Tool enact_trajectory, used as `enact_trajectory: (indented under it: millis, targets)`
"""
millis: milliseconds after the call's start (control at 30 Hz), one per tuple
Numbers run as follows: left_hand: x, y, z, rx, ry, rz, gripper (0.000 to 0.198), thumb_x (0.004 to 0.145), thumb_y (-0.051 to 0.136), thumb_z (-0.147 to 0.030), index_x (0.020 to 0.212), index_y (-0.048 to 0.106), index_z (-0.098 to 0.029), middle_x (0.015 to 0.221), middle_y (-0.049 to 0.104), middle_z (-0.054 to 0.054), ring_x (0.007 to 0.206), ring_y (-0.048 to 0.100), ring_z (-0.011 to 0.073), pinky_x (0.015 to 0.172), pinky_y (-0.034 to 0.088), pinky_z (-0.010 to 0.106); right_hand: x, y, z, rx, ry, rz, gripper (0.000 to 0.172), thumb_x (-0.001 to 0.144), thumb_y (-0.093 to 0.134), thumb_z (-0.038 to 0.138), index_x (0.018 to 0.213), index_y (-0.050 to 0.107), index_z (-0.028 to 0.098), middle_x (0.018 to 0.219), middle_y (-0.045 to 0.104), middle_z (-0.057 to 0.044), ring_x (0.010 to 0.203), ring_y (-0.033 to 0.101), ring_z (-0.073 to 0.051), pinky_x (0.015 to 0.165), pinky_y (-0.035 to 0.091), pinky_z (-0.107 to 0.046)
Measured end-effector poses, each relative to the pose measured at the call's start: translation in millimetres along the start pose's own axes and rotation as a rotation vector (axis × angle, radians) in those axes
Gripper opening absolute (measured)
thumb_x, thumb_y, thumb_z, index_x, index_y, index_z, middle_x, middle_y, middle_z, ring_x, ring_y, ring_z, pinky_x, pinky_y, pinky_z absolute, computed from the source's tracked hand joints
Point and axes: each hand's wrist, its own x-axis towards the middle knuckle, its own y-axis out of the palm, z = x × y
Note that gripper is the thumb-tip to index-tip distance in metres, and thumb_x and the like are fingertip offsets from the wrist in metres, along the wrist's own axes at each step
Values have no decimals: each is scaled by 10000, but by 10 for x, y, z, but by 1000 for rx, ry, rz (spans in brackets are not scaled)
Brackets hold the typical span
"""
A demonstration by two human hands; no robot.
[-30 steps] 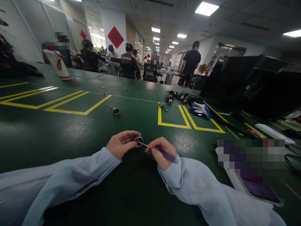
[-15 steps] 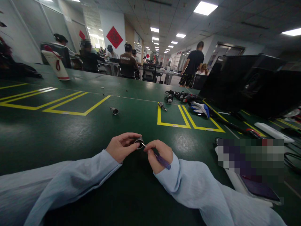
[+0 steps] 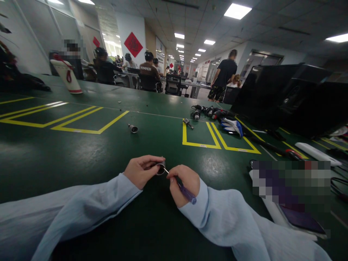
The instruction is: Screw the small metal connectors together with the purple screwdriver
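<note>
My left hand (image 3: 141, 170) is closed around a small round metal cup-shaped part (image 3: 161, 169), its open mouth turned toward my right hand. A screwdriver (image 3: 187, 193) with a translucent purple handle is gripped in my right hand (image 3: 185, 181). Its thin shaft points left, with the tip at the mouth of the metal part; how far in it reaches I cannot tell. Beyond my hands a similar metal cup-shaped part (image 3: 133, 128) lies on the green table (image 3: 152, 145). Farther right a metal piece with a shank (image 3: 188, 123) rests across a yellow tape line.
At the right are a blue-and-white glove (image 3: 231, 127), dark tools with cables (image 3: 206, 111), a phone (image 3: 301, 217) partly blurred out, and a black monitor (image 3: 272, 98). A white cup (image 3: 66, 77) stands back left. Several people sit beyond the table; one person (image 3: 224, 76) stands.
The screwdriver handle and my right hand have shifted slightly downward. My left hand keeps its hold on the metal part. The whole view has moved a little.
</note>
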Motion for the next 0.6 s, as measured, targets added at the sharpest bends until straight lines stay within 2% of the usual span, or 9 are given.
enact_trajectory:
  millis: [167, 400, 600]
  targets:
    - [25, -11, 21, 3, 24, 7, 192, 494, 659, -164, 682, 659, -121, 803, 701, 74, 786, 649, 218, 779, 515, 356, 12, 13, 13, -22, -1, 12, 158, 669, 409, 68, 692, 516, 183, 649, 579, -24, 628, 542, -134, 623, 427, -241]
    - [13, 4, -6, 42, 33, -3, 198, 494, 647, -186, 685, 640, -134, 830, 697, 71, 793, 649, 216, 766, 522, 341, 21, 14, 3, -45, -122, -23, 147, 662, 410, 71, 698, 526, 155, 632, 576, -45, 604, 533, -147, 590, 425, -254]
    - [38, 8, -11, 103, 64, 12, 190, 499, 638, -216, 667, 626, -129, 783, 701, 65, 749, 655, 202, 740, 532, 328, 40, -29, 19, 24, -78, -17, 158, 670, 408, 71, 695, 540, 153, 644, 584, -40, 620, 546, -137, 610, 436, -245]
